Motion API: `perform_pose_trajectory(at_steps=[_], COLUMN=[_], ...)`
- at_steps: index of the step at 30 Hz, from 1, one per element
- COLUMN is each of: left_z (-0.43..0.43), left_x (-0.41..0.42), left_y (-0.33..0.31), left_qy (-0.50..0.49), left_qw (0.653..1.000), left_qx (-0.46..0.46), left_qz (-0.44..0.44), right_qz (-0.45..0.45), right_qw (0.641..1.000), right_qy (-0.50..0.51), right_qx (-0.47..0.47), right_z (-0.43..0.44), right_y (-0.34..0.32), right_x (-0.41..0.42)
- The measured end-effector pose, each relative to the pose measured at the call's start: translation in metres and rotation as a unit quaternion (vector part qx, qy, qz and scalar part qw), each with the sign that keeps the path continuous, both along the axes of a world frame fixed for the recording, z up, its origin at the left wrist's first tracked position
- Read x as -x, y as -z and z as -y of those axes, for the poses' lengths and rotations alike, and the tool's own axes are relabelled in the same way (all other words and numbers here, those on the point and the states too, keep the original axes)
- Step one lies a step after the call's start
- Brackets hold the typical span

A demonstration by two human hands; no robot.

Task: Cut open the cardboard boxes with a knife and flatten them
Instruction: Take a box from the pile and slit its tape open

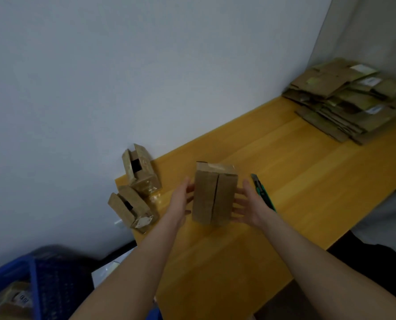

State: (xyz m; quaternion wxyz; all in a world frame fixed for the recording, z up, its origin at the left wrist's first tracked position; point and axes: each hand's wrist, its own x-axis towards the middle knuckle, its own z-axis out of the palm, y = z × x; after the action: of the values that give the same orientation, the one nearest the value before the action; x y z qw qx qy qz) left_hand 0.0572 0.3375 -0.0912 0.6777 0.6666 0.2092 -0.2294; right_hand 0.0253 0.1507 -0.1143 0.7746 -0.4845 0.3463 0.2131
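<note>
Now the box [213, 195] is held upright between the left hand [181, 202] and right hand [249, 204], fingers [239, 201] straight and spread against its sides. The knife [262, 192] lies just behind the right fingers. Next, probably, one hand takes it to slit the seam.

A single wide-angle camera, worn on the person's head, supplies the view. It faces forward and down onto the yellow wooden table [308, 172], rolled so that the table's edges run diagonally. Both forearms enter from the bottom edge, and the left hand [181, 200] and right hand [250, 205] lie near frame centre, close to the lens. The white wall [146, 65] fills the upper half. The stack of flattened cardboard [347, 100] lies farthest away, at upper right, blurred.
</note>
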Motion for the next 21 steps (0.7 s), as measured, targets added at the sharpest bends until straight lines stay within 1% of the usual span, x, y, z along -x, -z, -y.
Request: perform_pose_trajectory(at_steps=[3,8,12,16,18,21], left_z=[0.007,0.014,0.013,0.014,0.017,0.020], left_x=[-0.004,0.001,0.009,0.012,0.011,0.012], left_y=[-0.007,-0.015,-0.006,0.009,0.015,0.025], left_qy=[-0.016,-0.022,0.015,0.050,0.049,0.046], left_qw=[1.000,0.997,0.999,0.998,0.997,0.997], left_qx=[0.019,0.060,0.036,-0.019,-0.041,-0.035], left_qz=[-0.007,-0.035,-0.020,-0.024,-0.031,-0.056], right_qz=[0.015,0.032,0.016,0.032,0.037,0.027], right_qw=[1.000,0.999,0.998,0.997,0.997,0.999], right_qy=[0.004,-0.036,-0.037,-0.050,-0.039,-0.025], right_qx=[0.001,0.003,-0.042,0.051,0.054,0.025], right_z=[0.007,0.011,0.015,0.014,0.008,-0.003], right_y=[-0.010,-0.022,-0.024,-0.008,0.000,0.010], right_x=[0.002,0.006,0.010,0.008,0.008,0.012])
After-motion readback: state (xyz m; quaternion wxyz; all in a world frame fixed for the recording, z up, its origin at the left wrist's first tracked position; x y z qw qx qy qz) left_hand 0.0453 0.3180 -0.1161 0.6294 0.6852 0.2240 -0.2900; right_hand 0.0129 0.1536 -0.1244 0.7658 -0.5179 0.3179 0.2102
